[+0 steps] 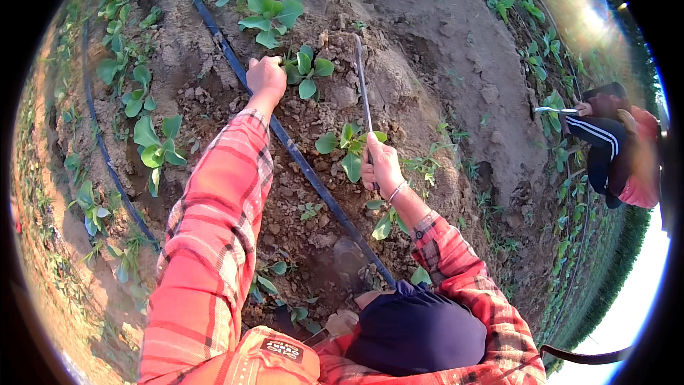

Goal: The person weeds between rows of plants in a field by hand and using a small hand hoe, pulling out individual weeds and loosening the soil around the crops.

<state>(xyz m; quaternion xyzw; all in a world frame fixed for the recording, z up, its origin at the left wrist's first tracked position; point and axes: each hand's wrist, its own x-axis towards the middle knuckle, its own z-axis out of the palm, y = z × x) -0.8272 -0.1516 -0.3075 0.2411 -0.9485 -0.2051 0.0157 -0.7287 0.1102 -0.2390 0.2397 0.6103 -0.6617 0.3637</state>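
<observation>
My right hand [382,163] is closed around the handle of a thin metal hand tool, perhaps a sickle [363,80]. Its narrow blade points away from me and bends at the tip, close to the soil. My left hand [267,77] is at the left side of a young leafy plant [307,70], fingers curled low by its stem. Whether anything is pinched in those fingers is hidden. Just beyond my right hand grows another leafy seedling [350,144]. A larger seedling [271,15] stands farther up the row.
A black drip irrigation hose [304,163] runs diagonally beneath my left forearm. A second hose [101,139] lies farther left among more seedlings [157,144]. At the right, another person [614,144] crouches by a neighbouring row, holding a bladed tool [556,110]. Crumbly soil [288,203] lies between the plants.
</observation>
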